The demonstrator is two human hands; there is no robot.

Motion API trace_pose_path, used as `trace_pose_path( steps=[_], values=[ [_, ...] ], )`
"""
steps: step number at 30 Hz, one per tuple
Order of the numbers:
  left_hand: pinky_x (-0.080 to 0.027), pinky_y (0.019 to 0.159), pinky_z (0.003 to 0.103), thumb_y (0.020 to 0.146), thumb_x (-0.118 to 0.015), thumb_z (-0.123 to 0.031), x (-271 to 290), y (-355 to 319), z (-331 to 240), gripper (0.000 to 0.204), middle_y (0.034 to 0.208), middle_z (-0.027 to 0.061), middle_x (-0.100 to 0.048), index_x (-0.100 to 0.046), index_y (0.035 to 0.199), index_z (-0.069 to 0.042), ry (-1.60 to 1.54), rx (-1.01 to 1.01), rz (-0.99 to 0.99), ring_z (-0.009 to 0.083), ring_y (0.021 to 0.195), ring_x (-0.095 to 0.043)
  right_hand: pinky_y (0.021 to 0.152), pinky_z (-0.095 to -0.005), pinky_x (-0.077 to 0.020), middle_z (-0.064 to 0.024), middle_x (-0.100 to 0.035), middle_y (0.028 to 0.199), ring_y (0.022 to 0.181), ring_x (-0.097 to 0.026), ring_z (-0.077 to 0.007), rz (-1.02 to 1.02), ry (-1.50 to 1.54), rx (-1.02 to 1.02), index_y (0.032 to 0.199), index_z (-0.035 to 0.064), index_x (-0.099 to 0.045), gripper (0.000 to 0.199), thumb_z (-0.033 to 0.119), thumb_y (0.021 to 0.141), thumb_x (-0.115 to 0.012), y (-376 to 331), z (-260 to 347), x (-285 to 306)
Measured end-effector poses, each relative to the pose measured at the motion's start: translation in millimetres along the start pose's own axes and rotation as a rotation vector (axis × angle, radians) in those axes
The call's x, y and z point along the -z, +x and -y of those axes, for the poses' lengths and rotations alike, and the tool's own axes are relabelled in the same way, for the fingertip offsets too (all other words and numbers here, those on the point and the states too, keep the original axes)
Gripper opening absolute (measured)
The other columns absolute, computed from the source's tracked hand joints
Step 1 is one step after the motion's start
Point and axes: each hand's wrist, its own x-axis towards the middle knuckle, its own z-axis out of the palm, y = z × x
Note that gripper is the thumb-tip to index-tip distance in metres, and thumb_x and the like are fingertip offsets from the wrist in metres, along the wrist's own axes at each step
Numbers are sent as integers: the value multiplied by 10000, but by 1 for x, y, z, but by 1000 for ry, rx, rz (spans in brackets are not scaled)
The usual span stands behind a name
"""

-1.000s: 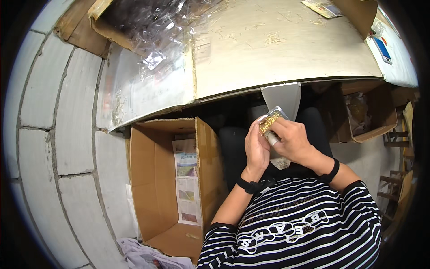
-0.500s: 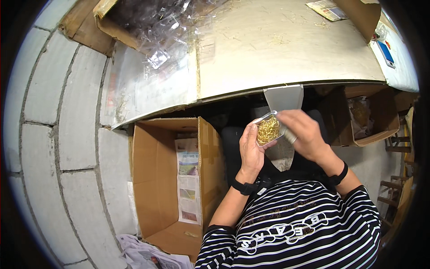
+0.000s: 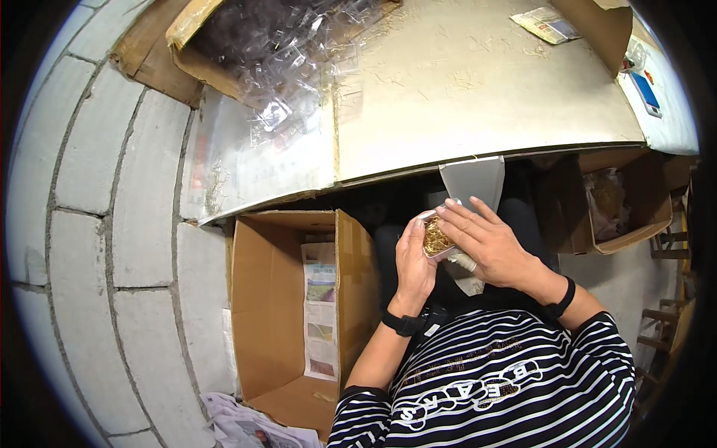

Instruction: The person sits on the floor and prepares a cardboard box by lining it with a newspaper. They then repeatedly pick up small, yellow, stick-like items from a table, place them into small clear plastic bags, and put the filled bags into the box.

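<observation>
My left hand (image 3: 415, 263) is closed around a small see-through plastic box (image 3: 429, 215) from its left side. Thin gold-coloured metal pieces (image 3: 436, 237) fill the box; they look like pins or clips, too small to tell. Over the right part of the box lies my right hand (image 3: 485, 243), its fingers stretched out and the palm turned down, hiding that part. Something whitish, perhaps a wrapping, shows under the right hand near the thumb. Below the hands, a grey chute-like metal piece (image 3: 478, 183) slopes down from the table edge.
The table (image 3: 478, 104) ahead has scattered gold pieces. A carton (image 3: 187, 33) of see-through plastic boxes (image 3: 299, 56) spills at the far left. An open cardboard box (image 3: 269, 299) stands left of me, another box (image 3: 571, 201) at right. A blue-screened device (image 3: 644, 95) lies far right.
My right hand has come down from above the box's right edge to lie flat across it, covering part of the gold pieces. The left hand still holds the box.
</observation>
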Motion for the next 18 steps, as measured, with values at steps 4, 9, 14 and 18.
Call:
trace_pose_path(
  steps=[4,9,14,18],
  values=[
    [-585,674,275,1013,-398,-257,5,6,-7,305,1007,87,-624,-533,1137,-13,51,-4,-16,137,842,-655,1094,-478,-290,-152,-505,1331,1287,-442,-278,-6,26,17,1273,19,-509,508,192,817,-651,5,1,-1],
    [-611,542,287,983,-473,-269,12,5,-43,311,1005,103,-626,-540,1147,-14,126,-10,-18,176,788,-681,1010,-452,-417,-165,-547,1268,1200,-522,-313,-262,200,20,1225,18,-537,478,48,768,-675,19,0,19],
    [-606,534,284,1001,-418,-316,43,0,-125,366,988,90,-625,-538,1149,-4,249,-113,-62,161,792,-676,898,-374,-501,-184,-577,1217,1066,-602,-339,-370,209,-174,1193,5,-558,437,-100,769,-581,18,-12,21],
    [-589,515,255,1001,-422,-307,100,-10,-188,346,994,86,-639,-557,1126,-13,364,-301,-277,146,781,-671,870,-337,-511,-164,-577,1228,1000,-638,-272,-351,326,-249,1218,7,-543,445,-132,795,-541,15,-18,8]
  ],
)
